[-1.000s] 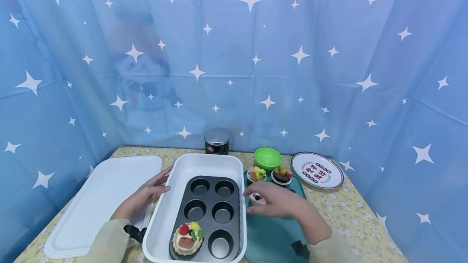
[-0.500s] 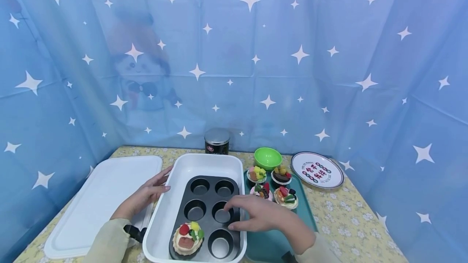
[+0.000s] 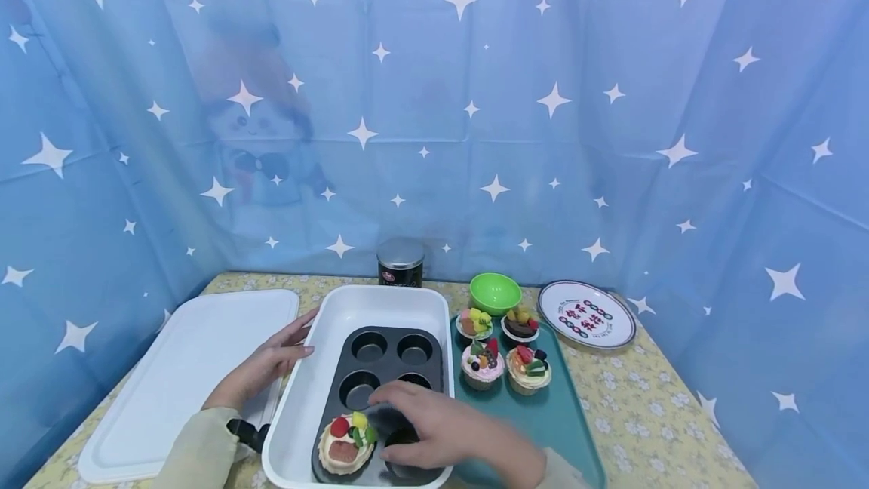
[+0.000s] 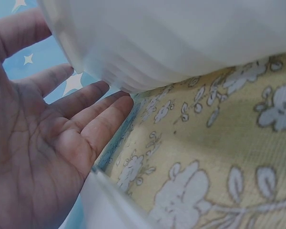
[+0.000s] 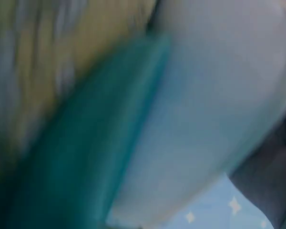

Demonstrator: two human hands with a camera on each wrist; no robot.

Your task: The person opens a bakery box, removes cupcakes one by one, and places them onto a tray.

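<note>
A white deep dish [image 3: 380,306] holds a dark muffin tin [image 3: 390,370]. One fruit tart [image 3: 345,450], with a pale crimped shell and red, yellow and green toppings, sits in the tin's near left cup. My right hand [image 3: 444,425] is over the tin's near right side, thumb and index finger spread apart close to the tart, nothing between them. It covers part of the near right cup. My left hand [image 3: 261,368] is at the dish's left side; in the left wrist view its fingers [image 4: 107,117] extend loosely along the outer wall.
On a teal tray [image 3: 543,429] stand several cupcakes [image 3: 483,365]. Behind are a green bowl [image 3: 495,294], a patterned plate [image 3: 587,315] and a dark tin can [image 3: 400,264]. A white lid [image 3: 190,376] lies left on the flowered tablecloth. The right wrist view is blurred.
My right hand has moved left and nearer, from above the cupcakes on the teal tray to the muffin tin beside the tart. My left hand has stayed at the dish.
</note>
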